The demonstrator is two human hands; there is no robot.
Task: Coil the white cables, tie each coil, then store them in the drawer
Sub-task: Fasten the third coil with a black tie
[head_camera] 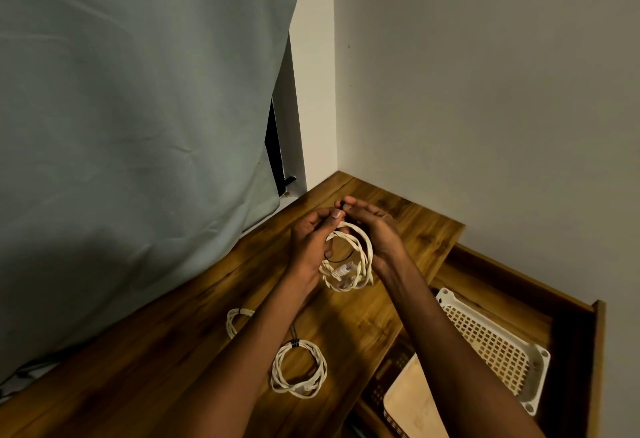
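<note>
Above the wooden desk (166, 351) I hold a coiled white cable (349, 261) between both hands. My left hand (311, 240) grips the coil's left side, thumb tip at the top. My right hand (374, 226) pinches a small black tie (342, 205) at the top of the coil; a thin black strand hangs across the loop. A tied white coil (299, 370) with a black tie lies on the desk near the front. Another white coil (235, 321) lies left of it, partly hidden by my left forearm. The open drawer (575, 333) is at the lower right.
Inside the drawer sit a white perforated plastic basket (495, 347) and a light wooden board (412, 403) over a dark basket. A grey-green curtain (138, 108) hangs at the left, reaching the desk. White walls meet in the corner behind the desk.
</note>
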